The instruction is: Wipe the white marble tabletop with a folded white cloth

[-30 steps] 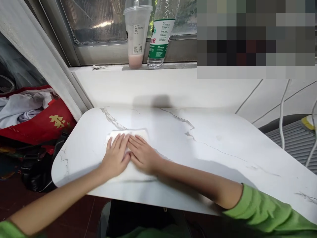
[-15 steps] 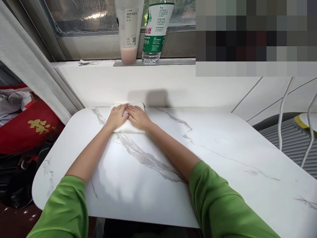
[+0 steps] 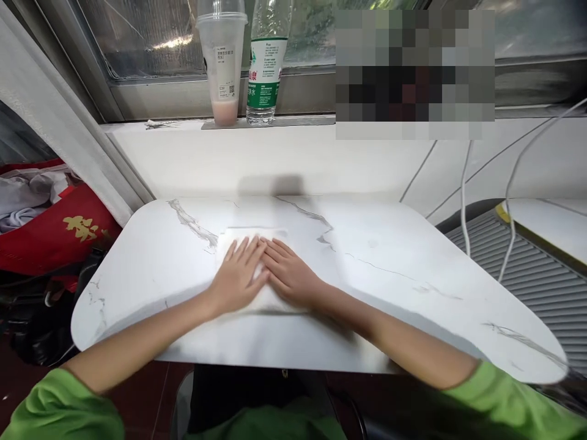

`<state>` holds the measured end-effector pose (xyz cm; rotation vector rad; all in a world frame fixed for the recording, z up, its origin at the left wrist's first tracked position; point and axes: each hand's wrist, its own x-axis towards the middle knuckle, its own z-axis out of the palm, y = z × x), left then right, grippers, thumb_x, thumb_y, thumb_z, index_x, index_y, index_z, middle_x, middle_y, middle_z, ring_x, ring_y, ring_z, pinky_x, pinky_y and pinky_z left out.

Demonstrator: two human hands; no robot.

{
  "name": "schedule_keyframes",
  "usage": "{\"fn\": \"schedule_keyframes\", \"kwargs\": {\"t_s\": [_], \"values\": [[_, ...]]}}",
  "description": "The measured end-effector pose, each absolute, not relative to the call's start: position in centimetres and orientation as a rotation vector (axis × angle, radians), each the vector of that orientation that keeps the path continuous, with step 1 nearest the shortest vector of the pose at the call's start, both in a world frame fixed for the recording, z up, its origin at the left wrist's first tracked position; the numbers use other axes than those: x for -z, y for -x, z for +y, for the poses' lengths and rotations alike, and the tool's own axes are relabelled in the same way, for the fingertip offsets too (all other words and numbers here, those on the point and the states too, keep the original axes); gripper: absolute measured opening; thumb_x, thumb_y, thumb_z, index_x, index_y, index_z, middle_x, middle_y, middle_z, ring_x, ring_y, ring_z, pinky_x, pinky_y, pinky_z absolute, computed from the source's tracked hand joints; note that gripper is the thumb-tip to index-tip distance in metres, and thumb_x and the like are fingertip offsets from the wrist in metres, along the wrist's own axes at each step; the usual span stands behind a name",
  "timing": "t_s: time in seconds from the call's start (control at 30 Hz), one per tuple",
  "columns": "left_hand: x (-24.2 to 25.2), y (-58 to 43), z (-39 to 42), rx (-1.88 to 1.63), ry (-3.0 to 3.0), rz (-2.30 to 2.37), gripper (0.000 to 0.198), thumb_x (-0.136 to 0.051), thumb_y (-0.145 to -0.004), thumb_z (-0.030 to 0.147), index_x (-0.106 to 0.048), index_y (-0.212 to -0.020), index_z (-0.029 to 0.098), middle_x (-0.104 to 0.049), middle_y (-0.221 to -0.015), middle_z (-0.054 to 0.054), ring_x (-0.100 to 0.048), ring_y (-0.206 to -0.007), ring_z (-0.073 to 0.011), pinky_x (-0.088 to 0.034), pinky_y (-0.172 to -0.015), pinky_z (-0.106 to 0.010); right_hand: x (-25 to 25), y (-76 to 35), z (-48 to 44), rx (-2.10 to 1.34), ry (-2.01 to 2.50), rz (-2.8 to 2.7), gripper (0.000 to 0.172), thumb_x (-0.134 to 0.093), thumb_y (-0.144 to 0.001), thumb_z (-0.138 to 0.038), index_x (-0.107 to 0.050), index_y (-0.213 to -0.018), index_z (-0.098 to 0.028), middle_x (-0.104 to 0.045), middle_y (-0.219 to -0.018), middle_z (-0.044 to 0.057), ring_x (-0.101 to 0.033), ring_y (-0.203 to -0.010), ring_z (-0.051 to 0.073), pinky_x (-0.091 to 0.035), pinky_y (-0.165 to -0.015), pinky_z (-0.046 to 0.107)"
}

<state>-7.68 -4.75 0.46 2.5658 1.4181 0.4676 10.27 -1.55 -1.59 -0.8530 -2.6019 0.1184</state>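
We observed the left hand [image 3: 236, 284] and right hand [image 3: 293, 275] pressed flat on the white cloth [image 3: 269, 302], fingers [image 3: 241, 250] outstretched, unclenched. Beyond the cloth, we noted a cup [image 3: 224, 76] and bottle [image 3: 266, 76].

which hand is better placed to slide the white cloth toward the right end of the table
Probably the right hand: it lies flat on the right part of the white cloth, its forearm on that side of the table. The left hand lies on the left part, farther from that end.
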Motion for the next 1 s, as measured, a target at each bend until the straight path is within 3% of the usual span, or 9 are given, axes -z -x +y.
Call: {"fn": "schedule_keyframes", "kwargs": {"t_s": [0.2,0.37,0.43,0.6,0.73,0.87,1.0], "values": [[-0.6,5.1,-11.2,-0.394,-2.672,1.105,0.063,-0.033,-0.098,0.041,-0.016,-0.151,0.012,-0.016,-0.157,-0.015,-0.005,-0.145,-0.0289,-0.016,-0.118,-0.052,0.4,-15.6,-8.8,-0.189,0.784,-2.648,0.058,-0.036,-0.096,-0.024,-0.020,-0.152,-0.020,-0.032,-0.153,0.008,-0.023,-0.143,0.022,-0.026,-0.117,0.049],[0.1,2.8,-11.8,-0.452,-2.692,1.015,0.074,-0.042,-0.093,0.037,-0.007,-0.152,0.009,-0.009,-0.157,-0.018,-0.002,-0.145,-0.0320,-0.015,-0.116,-0.056,0.8,-17.5,-10.6,-0.139,0.933,-2.579,0.068,-0.035,-0.097,-0.026,0.002,-0.153,-0.018,-0.027,-0.154,0.009,-0.025,-0.142,0.023,-0.030,-0.116,0.047],[0.4,1.8,-11.0,-0.448,-2.690,1.063,0.074,-0.040,-0.093,0.039,-0.009,-0.151,0.006,-0.011,-0.156,-0.020,-0.003,-0.145,-0.0306,-0.014,-0.117,-0.053,1.1,-17.8,-9.9,-0.125,1.059,-2.559,0.066,-0.032,-0.098,-0.027,0.003,-0.153,-0.018,-0.025,-0.154,0.011,-0.023,-0.142,0.023,-0.032,-0.115,0.048],[0.8,-0.3,-5.5,-0.388,-2.648,1.230,0.072,-0.034,-0.093,0.042,-0.021,-0.146,-0.004,-0.018,-0.154,-0.024,-0.008,-0.145,-0.0296,-0.010,-0.119,-0.047,1.9,-17.8,-3.9,-0.207,1.219,-2.563,0.054,-0.024,-0.099,-0.033,-0.021,-0.152,-0.018,-0.029,-0.154,0.010,-0.021,-0.143,0.023,-0.028,-0.115,0.050],[0.7,-1.0,2.4,-0.285,-2.599,1.224,0.069,-0.030,-0.091,0.039,-0.020,-0.148,0.001,-0.016,-0.156,-0.018,-0.013,-0.145,-0.0249,-0.011,-0.119,-0.044,2.0,-17.4,3.3,-0.213,1.334,-2.455,0.053,-0.026,-0.098,-0.033,-0.035,-0.146,-0.012,-0.035,-0.151,0.013,-0.028,-0.142,0.025,-0.025,-0.115,0.051],[0.6,-1.8,9.0,-0.322,-2.518,1.407,0.063,-0.024,-0.092,0.029,-0.020,-0.148,0.001,-0.021,-0.156,-0.015,-0.019,-0.144,-0.0219,-0.010,-0.119,-0.041,1.7,-16.8,9.9,-0.223,1.342,-2.348,0.049,-0.029,-0.095,-0.025,-0.046,-0.140,-0.014,-0.045,-0.146,0.011,-0.038,-0.136,0.024,-0.027,-0.113,0.048],[0.9,-2.4,12.1,-0.429,-2.516,1.504,0.062,-0.026,-0.093,0.030,-0.022,-0.147,0.000,-0.025,-0.155,-0.015,-0.022,-0.143,-0.0216,-0.012,-0.119,-0.039,1.3,-16.5,13.8,-0.270,1.245,-2.275,0.046,-0.032,-0.091,-0.020,-0.056,-0.131,-0.018,-0.056,-0.136,0.006,-0.049,-0.126,0.022,-0.035,-0.108,0.042]]}}
